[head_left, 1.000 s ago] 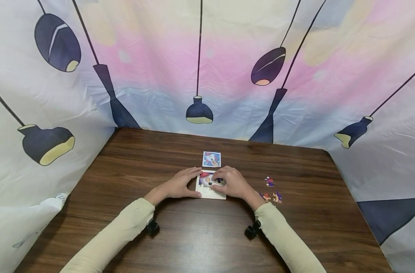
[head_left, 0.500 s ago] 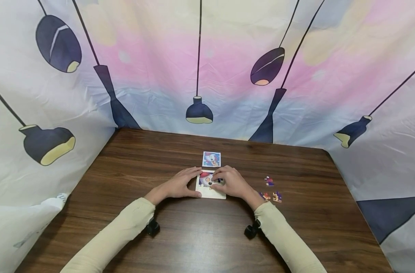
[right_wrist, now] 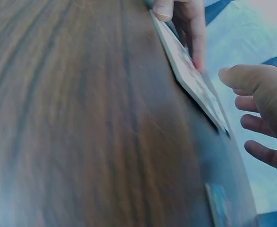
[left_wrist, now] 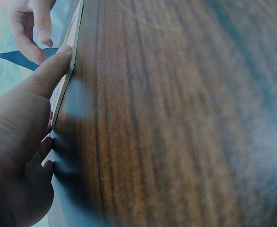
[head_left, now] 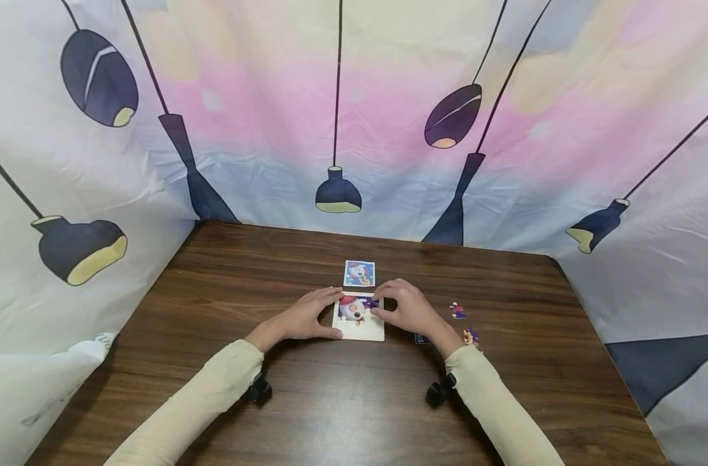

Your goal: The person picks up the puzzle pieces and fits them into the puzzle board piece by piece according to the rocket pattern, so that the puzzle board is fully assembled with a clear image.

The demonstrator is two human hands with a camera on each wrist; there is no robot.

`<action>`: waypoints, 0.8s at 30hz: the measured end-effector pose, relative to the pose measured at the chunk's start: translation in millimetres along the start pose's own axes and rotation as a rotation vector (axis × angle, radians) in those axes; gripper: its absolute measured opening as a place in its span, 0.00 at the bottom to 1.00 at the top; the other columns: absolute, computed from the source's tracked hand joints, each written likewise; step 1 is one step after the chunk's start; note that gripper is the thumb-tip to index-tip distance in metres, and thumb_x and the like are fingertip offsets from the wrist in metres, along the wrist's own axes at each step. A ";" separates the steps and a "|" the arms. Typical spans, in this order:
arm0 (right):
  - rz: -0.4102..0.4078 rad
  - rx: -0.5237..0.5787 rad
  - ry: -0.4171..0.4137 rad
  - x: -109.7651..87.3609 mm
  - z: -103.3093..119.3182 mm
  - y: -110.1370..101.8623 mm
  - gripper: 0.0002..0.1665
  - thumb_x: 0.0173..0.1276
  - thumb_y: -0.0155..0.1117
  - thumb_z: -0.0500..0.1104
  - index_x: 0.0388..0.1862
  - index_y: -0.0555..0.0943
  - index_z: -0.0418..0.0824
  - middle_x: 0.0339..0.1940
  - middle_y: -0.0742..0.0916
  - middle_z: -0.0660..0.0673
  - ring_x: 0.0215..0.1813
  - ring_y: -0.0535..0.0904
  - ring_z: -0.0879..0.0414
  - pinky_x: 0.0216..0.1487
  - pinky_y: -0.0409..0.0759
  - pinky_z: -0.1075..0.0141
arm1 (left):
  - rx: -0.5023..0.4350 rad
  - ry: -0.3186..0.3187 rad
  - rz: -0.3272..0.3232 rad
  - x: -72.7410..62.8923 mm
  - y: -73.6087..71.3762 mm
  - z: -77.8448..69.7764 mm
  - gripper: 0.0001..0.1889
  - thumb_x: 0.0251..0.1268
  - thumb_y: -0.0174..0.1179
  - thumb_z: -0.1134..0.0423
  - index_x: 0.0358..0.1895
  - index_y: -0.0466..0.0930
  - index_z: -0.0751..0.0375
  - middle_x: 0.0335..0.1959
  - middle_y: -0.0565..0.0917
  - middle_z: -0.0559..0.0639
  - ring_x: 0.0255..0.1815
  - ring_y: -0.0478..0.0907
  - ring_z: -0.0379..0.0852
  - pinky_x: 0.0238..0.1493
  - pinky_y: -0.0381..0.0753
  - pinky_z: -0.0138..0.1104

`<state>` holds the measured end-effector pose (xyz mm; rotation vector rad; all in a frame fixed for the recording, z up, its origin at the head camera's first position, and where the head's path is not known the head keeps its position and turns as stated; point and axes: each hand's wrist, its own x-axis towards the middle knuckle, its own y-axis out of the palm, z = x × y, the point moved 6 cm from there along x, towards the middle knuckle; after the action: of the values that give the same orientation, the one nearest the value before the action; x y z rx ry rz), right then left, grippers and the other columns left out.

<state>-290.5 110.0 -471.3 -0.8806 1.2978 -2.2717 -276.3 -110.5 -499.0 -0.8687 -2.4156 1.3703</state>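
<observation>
A pale, square jigsaw puzzle board (head_left: 362, 331) lies on the table, its upper part filled with a picture of a white, round-faced figure with a red top. My left hand (head_left: 310, 314) grips its left side, thumb at the near corner and fingertips at the far one. In the left wrist view, the thumb (left_wrist: 58, 64) presses on the board's edge. My right hand (head_left: 411, 310) hovers at the board's right edge. Seen in the right wrist view, its thumb and loosely bent fingers are spread apart, with nothing between them.
Beyond the board lies a small picture card (head_left: 359, 274) with a similar figure. Jigsaw pieces lie to the right: one purple and red (head_left: 458, 310), another purple and orange (head_left: 471, 336). A dark blue flat piece (head_left: 421, 338) shows partly behind my right wrist.
My right hand has drawn back rightward off the picture, uncovering its purple upper right part. A loose piece near the wrist is now hidden by it. My left hand has stayed on the board.
</observation>
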 end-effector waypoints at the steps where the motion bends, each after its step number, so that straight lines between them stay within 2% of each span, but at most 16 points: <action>1: -0.005 0.011 0.012 -1.8 -1.9 -3.5 0.14 0.66 0.75 0.51 0.47 0.90 0.46 0.51 0.88 0.49 0.57 0.82 0.52 0.58 0.83 0.52 | 0.001 -0.001 0.002 -0.4 -0.1 0.0 0.51 0.63 0.67 0.35 0.81 0.57 0.57 0.83 0.55 0.55 0.83 0.48 0.58 0.80 0.47 0.57; 6: -0.033 0.032 0.084 -11.9 -14.7 -21.1 0.15 0.67 0.74 0.50 0.49 0.90 0.45 0.52 0.88 0.49 0.58 0.82 0.50 0.60 0.82 0.49 | 0.002 0.001 0.001 -2.4 -1.3 -1.6 0.51 0.62 0.68 0.35 0.81 0.58 0.58 0.83 0.56 0.56 0.83 0.49 0.59 0.80 0.48 0.57; 12: -0.085 0.018 0.111 -24.8 -33.9 -43.0 0.19 0.68 0.73 0.53 0.50 0.89 0.42 0.52 0.89 0.47 0.57 0.84 0.49 0.59 0.82 0.48 | 0.003 0.009 -0.011 -3.2 -1.9 -1.7 0.50 0.62 0.68 0.36 0.80 0.60 0.60 0.82 0.58 0.56 0.83 0.50 0.59 0.80 0.49 0.57; 18: -0.134 0.033 0.145 -46.6 -51.5 -62.0 0.19 0.68 0.74 0.52 0.51 0.89 0.41 0.52 0.89 0.45 0.56 0.84 0.46 0.57 0.82 0.45 | 0.008 0.015 -0.001 -2.4 -0.4 -1.5 0.51 0.62 0.67 0.35 0.81 0.57 0.59 0.83 0.56 0.56 0.83 0.49 0.59 0.80 0.48 0.57; 24: -0.139 0.047 0.219 -70.5 -67.5 -74.5 0.21 0.69 0.73 0.52 0.53 0.88 0.41 0.54 0.88 0.44 0.57 0.83 0.43 0.53 0.83 0.44 | 0.015 0.009 0.002 -1.1 0.2 0.1 0.51 0.62 0.67 0.35 0.82 0.57 0.58 0.83 0.55 0.55 0.83 0.49 0.58 0.81 0.47 0.55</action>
<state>-286.1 231.8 -455.7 -0.7430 1.3027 -2.5563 -275.4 -111.1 -499.1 -0.8720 -2.3956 1.3809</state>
